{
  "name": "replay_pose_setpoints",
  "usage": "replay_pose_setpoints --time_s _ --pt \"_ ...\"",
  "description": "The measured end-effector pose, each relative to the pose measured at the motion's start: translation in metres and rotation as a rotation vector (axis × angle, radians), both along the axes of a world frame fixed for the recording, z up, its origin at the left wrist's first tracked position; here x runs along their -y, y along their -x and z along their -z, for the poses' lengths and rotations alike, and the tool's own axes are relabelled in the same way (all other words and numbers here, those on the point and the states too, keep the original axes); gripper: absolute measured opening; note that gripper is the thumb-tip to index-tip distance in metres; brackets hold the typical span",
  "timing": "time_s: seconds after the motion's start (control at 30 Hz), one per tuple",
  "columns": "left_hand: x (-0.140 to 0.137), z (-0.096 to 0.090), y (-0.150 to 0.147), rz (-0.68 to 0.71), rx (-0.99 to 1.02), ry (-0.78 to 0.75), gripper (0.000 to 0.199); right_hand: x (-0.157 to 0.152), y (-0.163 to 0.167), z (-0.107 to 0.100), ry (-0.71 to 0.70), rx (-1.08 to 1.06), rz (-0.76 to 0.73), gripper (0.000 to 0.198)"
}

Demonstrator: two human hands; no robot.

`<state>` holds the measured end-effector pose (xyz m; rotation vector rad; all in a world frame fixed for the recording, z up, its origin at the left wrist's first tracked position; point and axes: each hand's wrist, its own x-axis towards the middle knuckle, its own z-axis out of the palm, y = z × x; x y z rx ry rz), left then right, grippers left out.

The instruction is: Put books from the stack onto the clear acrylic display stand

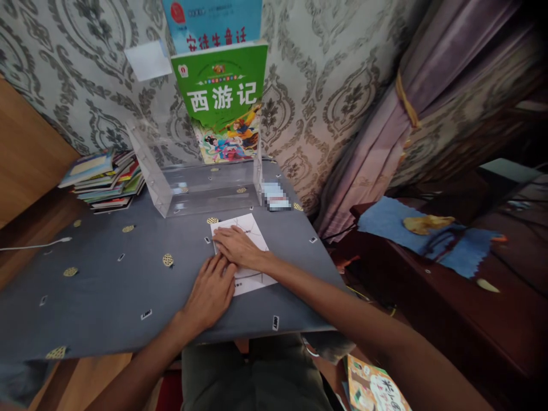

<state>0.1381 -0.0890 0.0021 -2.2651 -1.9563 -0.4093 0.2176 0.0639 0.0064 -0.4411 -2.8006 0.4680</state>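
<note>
A white paper sheet (257, 281), printed with thin dark lines and small marks, lies at a slant on the cloth-covered table. My right hand (237, 246) rests flat across it, palm down, fingers pointing left over the sheet's left edge. Just below, my left hand (213, 290) lies palm down, partly on the cloth and partly on the sheet's left edge, its fingertips touching the right hand. The fingers of both hands are stretched out. Much of the sheet's left side is hidden under the hands.
Behind the sheet stands a clear plastic rack (160, 177). A green book (222, 108) stands upright at the back, before a blue book (216, 23). Stacked books (107, 180) lie at left, with a white cable (38, 246) nearby. A dark red cabinet (411, 308) bears a blue cloth (385, 220).
</note>
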Motion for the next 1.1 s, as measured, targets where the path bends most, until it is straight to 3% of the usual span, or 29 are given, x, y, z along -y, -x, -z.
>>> replay_pose_setpoints --time_s 0.13,0.27,0.37,0.57,0.7,0.87,0.97,1.1 --pt "0.0 0.001 -0.001 -0.004 -0.027 -0.001 0.026 -0.013 -0.007 0.001 0.002 0.044 0.153 0.031" --pt "0.0 0.002 0.0 -0.009 -0.039 0.012 0.028 -0.028 -0.041 0.0 0.026 0.045 0.297 0.033" --pt "0.001 0.002 0.0 -0.013 -0.032 0.024 0.028 -0.016 -0.078 0.0 0.028 -0.006 0.25 0.029" --pt "0.001 -0.005 0.002 0.004 0.031 0.041 0.025 0.039 -0.136 0.001 0.115 -0.24 0.029 0.023" --pt "-0.01 -0.007 0.015 -0.037 0.151 0.029 0.024 0.033 -0.135 0.0 0.206 -0.243 0.172 0.024" --pt "-0.028 0.012 0.032 -0.334 0.139 -0.02 0.039 0.01 -0.11 0.008 0.006 -0.073 0.339 0.03" --pt "-0.038 0.03 0.034 -0.293 0.277 -0.056 0.045 0.007 -0.103 0.021 -0.094 -0.096 0.312 0.029" --pt "-0.054 0.037 0.035 -0.232 0.71 -0.081 0.051 0.005 -0.103 0.044 -0.145 -0.213 0.325 0.03"
